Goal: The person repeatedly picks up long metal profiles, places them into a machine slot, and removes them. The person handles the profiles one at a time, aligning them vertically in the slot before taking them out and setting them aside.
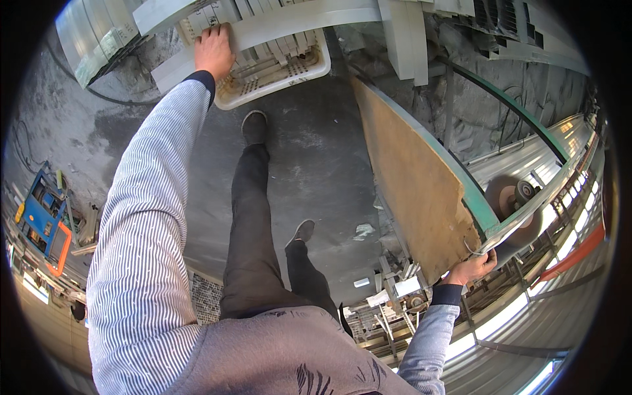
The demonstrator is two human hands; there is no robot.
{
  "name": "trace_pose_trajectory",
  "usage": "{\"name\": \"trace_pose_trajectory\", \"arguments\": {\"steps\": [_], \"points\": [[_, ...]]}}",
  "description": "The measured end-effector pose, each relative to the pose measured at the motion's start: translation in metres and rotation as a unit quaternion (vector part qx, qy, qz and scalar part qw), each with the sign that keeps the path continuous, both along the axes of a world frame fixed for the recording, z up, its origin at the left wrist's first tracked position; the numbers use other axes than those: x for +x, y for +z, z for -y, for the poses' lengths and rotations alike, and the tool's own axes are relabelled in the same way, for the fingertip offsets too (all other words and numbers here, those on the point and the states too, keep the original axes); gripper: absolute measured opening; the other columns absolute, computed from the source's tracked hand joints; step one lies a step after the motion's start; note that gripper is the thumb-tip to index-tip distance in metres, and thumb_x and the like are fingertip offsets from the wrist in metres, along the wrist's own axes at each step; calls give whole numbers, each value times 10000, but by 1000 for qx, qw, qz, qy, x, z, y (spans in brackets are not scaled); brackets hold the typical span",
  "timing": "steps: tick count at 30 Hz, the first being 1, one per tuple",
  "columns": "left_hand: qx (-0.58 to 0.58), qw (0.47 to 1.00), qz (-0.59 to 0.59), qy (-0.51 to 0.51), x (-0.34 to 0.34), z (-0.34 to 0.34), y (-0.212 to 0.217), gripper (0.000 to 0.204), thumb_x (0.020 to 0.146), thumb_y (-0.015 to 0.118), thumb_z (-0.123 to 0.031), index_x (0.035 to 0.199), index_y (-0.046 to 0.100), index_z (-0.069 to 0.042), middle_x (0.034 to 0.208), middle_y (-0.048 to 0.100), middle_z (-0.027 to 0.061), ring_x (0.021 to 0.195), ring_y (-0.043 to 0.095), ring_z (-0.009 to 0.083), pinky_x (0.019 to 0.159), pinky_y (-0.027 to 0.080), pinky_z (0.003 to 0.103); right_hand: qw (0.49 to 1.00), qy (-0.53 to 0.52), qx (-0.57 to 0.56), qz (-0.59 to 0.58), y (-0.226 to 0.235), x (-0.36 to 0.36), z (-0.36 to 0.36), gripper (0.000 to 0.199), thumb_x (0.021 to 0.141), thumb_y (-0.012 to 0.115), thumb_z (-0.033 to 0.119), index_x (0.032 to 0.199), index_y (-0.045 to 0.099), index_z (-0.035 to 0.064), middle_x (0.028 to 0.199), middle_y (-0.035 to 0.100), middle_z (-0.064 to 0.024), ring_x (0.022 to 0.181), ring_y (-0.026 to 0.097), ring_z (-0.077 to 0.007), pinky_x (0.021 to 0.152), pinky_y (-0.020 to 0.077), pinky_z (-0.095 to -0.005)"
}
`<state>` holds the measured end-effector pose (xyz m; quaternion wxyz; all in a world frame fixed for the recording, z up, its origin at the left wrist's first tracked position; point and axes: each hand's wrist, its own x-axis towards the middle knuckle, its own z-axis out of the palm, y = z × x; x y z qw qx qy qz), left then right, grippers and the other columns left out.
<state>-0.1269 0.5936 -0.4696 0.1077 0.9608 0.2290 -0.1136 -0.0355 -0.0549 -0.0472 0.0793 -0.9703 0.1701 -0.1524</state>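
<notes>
Here's the left hand [214, 52], reaching far forward and lying across a long pale bar [293, 26], fingers together and partly bent over its far edge; the palm is turned down, so whether the thumb closes underneath, I can't tell. That bar, the main piece here, slants over a white plastic basket [283, 89] at the top of the view, and inside the basket sit more pale strips [284, 47], side by side. Over to the right hand [469, 270], well apart, down at the near corner of a brown board [415, 184] edged by a green frame [484, 214]: fingers curled at that corner, touching it, though how firmly they grip is hidden. Just beyond that corner there's a round disc [507, 197], on the frame's outer side. Between board and basket runs the dark floor [316, 155], one shoe [255, 128] near the basket's rim, the other shoe [301, 232] farther back, and a crumpled pale scrap [364, 230] near the board. Up in the left corner, a stack of metal lengths [95, 36]; lower on that side, a blue machine [41, 217] with an orange handle [61, 250].
</notes>
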Motion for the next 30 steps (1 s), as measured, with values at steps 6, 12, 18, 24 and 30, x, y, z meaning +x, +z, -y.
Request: {"name": "trace_pose_trajectory", "arguments": {"steps": [6, 12, 18, 24, 30], "points": [[39, 997, -55, 21, 7, 5, -1, 617, 857, 703, -159, 1442, 519, -94, 1413, 598, 128, 1363, 527, 331, 1087, 453, 526, 999, 9, -48, -11, 0, 0, 1, 397, 1042, 504, 214, 1277, 604, -90, 1266, 625, -218, 1174, 575, -357, 1076, 428, -447], [25, 990, -132, 52, -1, -2, 11, 775, 819, 809, -167, 1507, 463, -78, 1497, 544, 129, 1390, 512, 351, 1087, 474, 530, 999, 18, -43, -14, 1, -2, 3, 387, 1045, 497, 194, 1277, 605, -95, 1264, 625, -223, 1175, 576, -367, 1068, 435, -452], [29, 993, -104, 56, -3, -2, 9, 681, 824, 742, -101, 1459, 497, -84, 1416, 583, 107, 1357, 533, 313, 1040, 495, 512, 999, 10, -37, -8, -1, 1, 1, 382, 1046, 498, 199, 1289, 604, -76, 1266, 625, -214, 1172, 574, -353, 1067, 436, -441], [46, 990, -114, 65, 3, 1, 7, 639, 844, 733, -107, 1444, 515, -91, 1412, 597, 94, 1347, 538, 302, 1026, 500, 497, 998, 22, -59, -11, 1, 1, 0, 403, 1034, 500, 212, 1300, 608, -72, 1289, 627, -214, 1196, 571, -353, 1076, 427, -447], [22, 992, -88, 82, 11, 9, 16, 623, 904, 660, -151, 1499, 485, -92, 1545, 512, 137, 1424, 484, 333, 1106, 452, 525, 994, 53, -93, -27, -2, 2, 19, 421, 1037, 488, 223, 1306, 602, -80, 1286, 623, -245, 1194, 574, -375, 1064, 436, -471]]}}
